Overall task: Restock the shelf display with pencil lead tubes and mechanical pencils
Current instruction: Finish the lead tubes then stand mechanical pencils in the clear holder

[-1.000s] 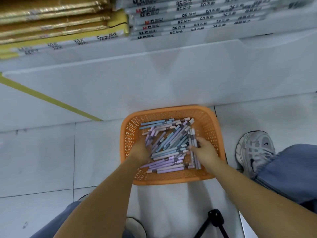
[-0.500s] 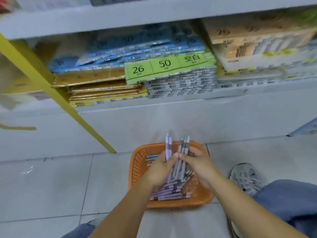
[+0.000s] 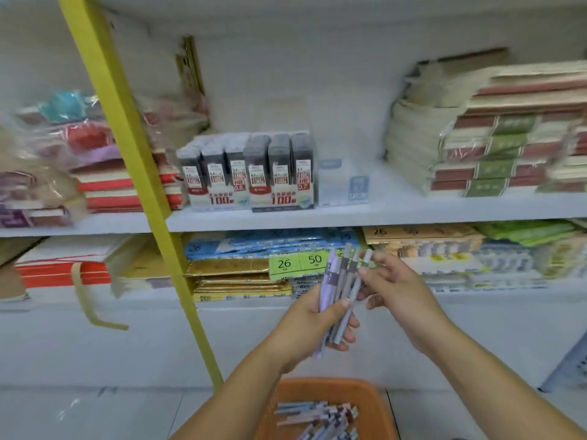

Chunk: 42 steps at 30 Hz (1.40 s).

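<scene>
Lilac and grey plastic mechanical pencils (image 3: 338, 290), gathered into a slim fanned bundle, are now raised in front of the shelving. A second ago both hands were down among the loose stock in the orange perforated plastic basket (image 3: 317, 389), and half a second ago the bundle had only just cleared its rim. The picking-up therefore looks finished and the carry to the display is under way, though nothing has been placed yet. The left hand (image 3: 313, 325) is closed round the lower half of the bundle, thumb across the front and fingers curled behind, with the tips pointing up and slightly right. The right hand (image 3: 397, 287) is half closed, and its thumb and forefinger pinch the outermost, pale-capped pencil near its top, as if to square the bundle or draw one out; which, I cannot tell. Below the hands, more loose pencils (image 3: 320, 417) lie in the basket on the floor, so further trips seem likely. Above them, on the white shelf board (image 3: 413, 212), stand the dark grey and white display boxes of pencil lead tubes (image 3: 251, 173). Just beside these is a pale blue and white box (image 3: 344, 182), too blurred to read. A yellow metal upright (image 3: 127, 154) slants down on the left.
</scene>
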Each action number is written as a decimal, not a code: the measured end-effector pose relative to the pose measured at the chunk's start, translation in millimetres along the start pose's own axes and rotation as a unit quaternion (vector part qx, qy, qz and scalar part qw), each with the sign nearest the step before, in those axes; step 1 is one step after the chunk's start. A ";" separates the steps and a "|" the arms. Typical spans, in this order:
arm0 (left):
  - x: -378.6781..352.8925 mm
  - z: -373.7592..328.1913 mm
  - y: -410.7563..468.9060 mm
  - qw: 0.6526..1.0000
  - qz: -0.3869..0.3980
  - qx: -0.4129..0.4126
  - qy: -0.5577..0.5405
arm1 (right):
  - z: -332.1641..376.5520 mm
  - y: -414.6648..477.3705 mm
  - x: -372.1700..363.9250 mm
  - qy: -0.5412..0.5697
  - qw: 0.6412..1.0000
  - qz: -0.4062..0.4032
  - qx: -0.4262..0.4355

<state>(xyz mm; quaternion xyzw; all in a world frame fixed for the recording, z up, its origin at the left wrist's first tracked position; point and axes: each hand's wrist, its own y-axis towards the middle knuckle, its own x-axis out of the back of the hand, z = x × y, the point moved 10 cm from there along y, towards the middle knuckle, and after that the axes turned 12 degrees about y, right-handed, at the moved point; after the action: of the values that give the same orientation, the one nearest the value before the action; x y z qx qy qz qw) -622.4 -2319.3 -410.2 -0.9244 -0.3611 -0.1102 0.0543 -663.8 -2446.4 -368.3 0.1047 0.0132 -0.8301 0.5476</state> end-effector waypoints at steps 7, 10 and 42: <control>49.6 -86.7 23.2 0.990 -0.120 -0.059 0.031 | 135.1 32.8 4.2 -0.032 0.981 -0.044 0.186; 94.3 -124.8 32.7 0.972 -0.202 -0.103 0.053 | 204.8 59.9 -4.2 -0.041 0.956 -0.032 0.289; 192.7 -182.8 62.2 0.941 -0.291 -0.162 0.060 | 210.5 229.0 -94.9 -0.330 0.877 0.114 0.330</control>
<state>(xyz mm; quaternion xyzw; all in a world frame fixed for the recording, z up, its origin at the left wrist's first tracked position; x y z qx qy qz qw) -472.5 -2271.4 -187.4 -0.7673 -0.5874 -0.2333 -0.1088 -452.5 -2480.7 -123.4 -0.0005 -0.4548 -0.7046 0.5447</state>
